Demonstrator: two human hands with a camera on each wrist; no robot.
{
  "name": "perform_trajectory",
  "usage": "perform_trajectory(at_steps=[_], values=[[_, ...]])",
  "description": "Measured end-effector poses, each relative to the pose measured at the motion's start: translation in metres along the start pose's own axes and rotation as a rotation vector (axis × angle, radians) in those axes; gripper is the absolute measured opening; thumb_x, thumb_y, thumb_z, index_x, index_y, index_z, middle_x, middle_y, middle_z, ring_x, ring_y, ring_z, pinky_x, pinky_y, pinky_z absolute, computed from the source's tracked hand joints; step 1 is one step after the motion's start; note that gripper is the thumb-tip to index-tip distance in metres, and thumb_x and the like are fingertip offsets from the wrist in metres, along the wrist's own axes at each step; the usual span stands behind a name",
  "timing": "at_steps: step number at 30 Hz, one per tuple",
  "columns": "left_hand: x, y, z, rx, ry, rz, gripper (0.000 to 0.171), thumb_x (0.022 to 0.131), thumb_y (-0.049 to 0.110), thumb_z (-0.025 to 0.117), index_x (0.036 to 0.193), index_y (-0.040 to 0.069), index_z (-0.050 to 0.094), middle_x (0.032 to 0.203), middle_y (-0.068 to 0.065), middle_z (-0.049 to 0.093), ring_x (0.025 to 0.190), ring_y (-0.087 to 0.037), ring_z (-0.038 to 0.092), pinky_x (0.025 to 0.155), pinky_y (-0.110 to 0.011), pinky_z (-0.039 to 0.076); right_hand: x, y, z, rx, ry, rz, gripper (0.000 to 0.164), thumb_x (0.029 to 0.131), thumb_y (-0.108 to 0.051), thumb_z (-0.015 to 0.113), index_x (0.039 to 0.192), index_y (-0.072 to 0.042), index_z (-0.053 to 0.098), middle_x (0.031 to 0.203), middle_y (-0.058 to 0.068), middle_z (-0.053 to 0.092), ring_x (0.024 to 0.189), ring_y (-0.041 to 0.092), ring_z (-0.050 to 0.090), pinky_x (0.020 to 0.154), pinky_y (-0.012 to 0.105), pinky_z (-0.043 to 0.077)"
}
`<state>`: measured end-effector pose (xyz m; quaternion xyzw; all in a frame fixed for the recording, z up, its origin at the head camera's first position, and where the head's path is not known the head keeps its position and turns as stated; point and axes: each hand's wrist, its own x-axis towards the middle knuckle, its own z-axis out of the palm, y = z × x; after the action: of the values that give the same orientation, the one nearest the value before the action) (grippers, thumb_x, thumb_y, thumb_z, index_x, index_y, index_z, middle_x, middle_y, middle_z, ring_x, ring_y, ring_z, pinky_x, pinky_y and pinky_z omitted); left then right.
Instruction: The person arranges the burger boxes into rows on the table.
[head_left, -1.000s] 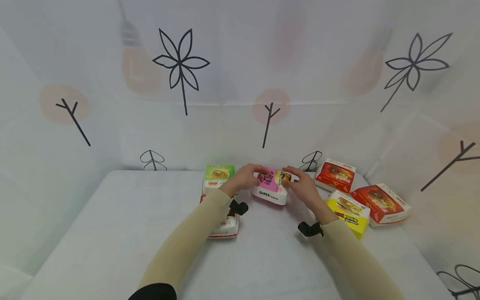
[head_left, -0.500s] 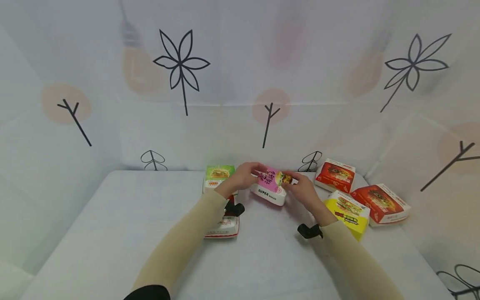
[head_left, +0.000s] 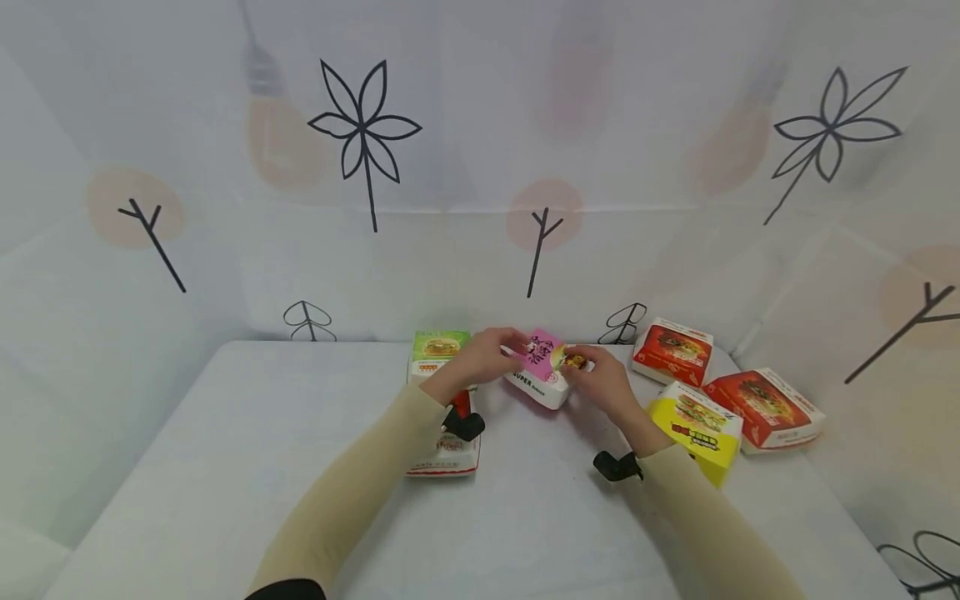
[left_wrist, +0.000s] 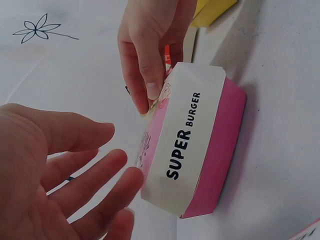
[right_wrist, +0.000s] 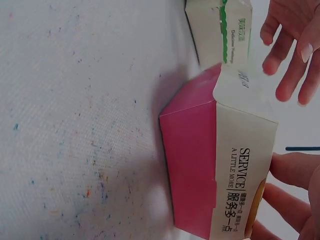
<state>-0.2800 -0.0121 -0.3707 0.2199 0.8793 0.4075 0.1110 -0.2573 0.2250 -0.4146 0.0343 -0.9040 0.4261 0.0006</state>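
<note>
A pink and white burger box, printed "SUPER BURGER", rests on the table near its back edge. My left hand hovers at its left end; in the left wrist view the fingers of that left hand are spread and loosely bent, beside the lid. My right hand holds the box's right end, with thumb and fingers at the lid edge. The right wrist view shows this right hand against the lid of the pink box. Its far fingertips are partly hidden.
Left of the hands stand a green and white box and a red and white box, the latter partly behind my left wrist. Two red boxes and a yellow box stand at the right. A patterned cloth wall rises behind the table.
The pink box has turned slightly on the table. My left forearm has shifted a little to the left, and the left fingers stay near the box. The right hand has barely moved.
</note>
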Motion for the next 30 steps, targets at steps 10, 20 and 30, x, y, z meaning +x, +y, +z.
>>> perform_trajectory(at_steps=[10, 20, 30], values=[[-0.002, -0.001, 0.004, 0.034, -0.043, -0.027, 0.052, 0.091, 0.016, 0.070, 0.141, 0.013, 0.056, 0.137, -0.004, 0.059, 0.126, -0.022, 0.053, 0.103, -0.040, 0.045, -0.002, -0.001, 0.002, -0.006, 0.012, 0.007, 0.048, 0.098, -0.028, 0.063, 0.140, -0.005, 0.057, 0.142, 0.024, 0.045, 0.130, 0.042, 0.039, 0.108, 0.060, 0.034], [0.000, -0.001, 0.007, 0.023, -0.026, -0.067, 0.055, 0.090, 0.018, 0.072, 0.142, 0.015, 0.056, 0.141, -0.002, 0.057, 0.131, -0.021, 0.049, 0.108, -0.040, 0.040, -0.007, 0.000, 0.003, -0.039, 0.013, 0.023, 0.050, 0.099, -0.031, 0.062, 0.142, -0.007, 0.055, 0.138, 0.024, 0.043, 0.124, 0.041, 0.041, 0.105, 0.057, 0.037], [0.001, -0.001, 0.009, 0.090, 0.011, -0.098, 0.055, 0.088, 0.023, 0.075, 0.141, 0.020, 0.058, 0.140, -0.002, 0.057, 0.129, -0.023, 0.049, 0.107, -0.043, 0.040, -0.014, -0.001, 0.007, -0.039, 0.003, -0.007, 0.051, 0.097, -0.031, 0.065, 0.142, -0.008, 0.056, 0.132, 0.023, 0.043, 0.121, 0.043, 0.041, 0.102, 0.057, 0.039]])
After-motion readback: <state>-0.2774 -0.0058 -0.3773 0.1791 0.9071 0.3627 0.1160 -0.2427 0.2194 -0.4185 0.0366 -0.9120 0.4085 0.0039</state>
